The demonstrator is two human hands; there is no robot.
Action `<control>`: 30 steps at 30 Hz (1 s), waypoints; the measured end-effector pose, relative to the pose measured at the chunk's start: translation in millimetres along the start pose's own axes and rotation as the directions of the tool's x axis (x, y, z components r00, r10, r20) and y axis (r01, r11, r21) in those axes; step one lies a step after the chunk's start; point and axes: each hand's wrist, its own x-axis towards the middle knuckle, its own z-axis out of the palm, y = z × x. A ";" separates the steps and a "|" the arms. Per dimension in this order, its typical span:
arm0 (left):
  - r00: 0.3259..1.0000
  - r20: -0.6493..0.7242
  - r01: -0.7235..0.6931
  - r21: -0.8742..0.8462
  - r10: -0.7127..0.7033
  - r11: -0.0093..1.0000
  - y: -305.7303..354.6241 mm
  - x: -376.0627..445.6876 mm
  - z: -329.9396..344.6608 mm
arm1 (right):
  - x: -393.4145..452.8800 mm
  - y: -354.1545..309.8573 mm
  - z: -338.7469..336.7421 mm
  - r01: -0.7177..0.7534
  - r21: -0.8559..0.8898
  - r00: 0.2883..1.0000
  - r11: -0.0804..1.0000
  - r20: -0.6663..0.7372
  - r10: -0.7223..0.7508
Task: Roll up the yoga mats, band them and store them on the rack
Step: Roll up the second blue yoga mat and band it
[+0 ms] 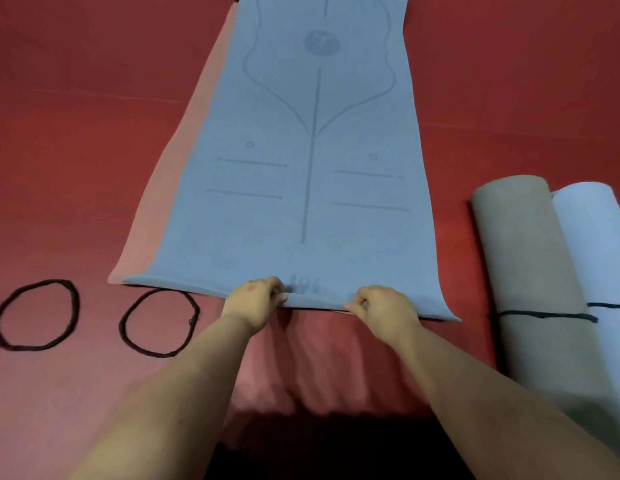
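We see a flat blue mat point(315, 174), matte and faintly grainy, running from the centre toward 12 o'clock over a red floor point(76, 116), with a pink mat point(184, 161) peeking out along its 9 o'clock side. Thin grey lines, curves and a round emblem are printed on it; the marks near its close edge are too blurred to read. Our left hand point(254, 301) and right hand point(379, 306) both pinch that near edge, fingers curled tight on the blue mat, forearms stretched forward. At 8 o'clock lie two black cord loops point(35, 315) point(159, 322). At 3 o'clock rest a grey rolled mat point(537, 271) and a pale blue rolled mat point(599, 244), touching, each banded with black cord.
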 end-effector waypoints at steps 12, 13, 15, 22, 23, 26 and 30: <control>0.992 0.014 0.121 0.092 -0.123 0.988 -10.1 31.5 36.0 | 10.3 -15.5 62.2 0.349 -0.256 0.848 0.902 -0.324 -0.420; 0.993 0.016 0.115 0.108 -0.118 0.987 -10.4 33.2 38.3 | 8.1 -14.7 68.3 0.362 -0.277 0.835 0.890 -0.328 -0.442; 0.993 0.018 0.110 0.137 -0.114 0.984 -11.7 36.7 42.2 | 7.4 -15.6 72.1 0.368 -0.335 0.811 0.867 -0.340 -0.475; 0.996 -0.061 0.078 0.133 -0.070 0.988 -15.6 40.6 48.3 | 14.2 -23.2 79.4 0.385 -0.327 0.834 0.863 -0.277 -0.477; 0.994 -0.110 0.041 0.149 -0.025 0.988 -15.4 40.2 49.1 | 14.1 -23.0 80.0 0.371 -0.336 0.848 0.866 -0.257 -0.463; 0.931 -0.255 -0.158 0.358 0.259 0.920 -13.8 38.2 56.2 | 15.4 -19.8 80.2 0.321 -0.381 0.874 0.867 -0.233 -0.426; 0.879 -0.199 -0.278 0.527 0.434 0.803 -8.3 28.0 61.6 | 18.5 -24.4 80.6 0.237 -0.388 0.919 0.890 -0.206 -0.335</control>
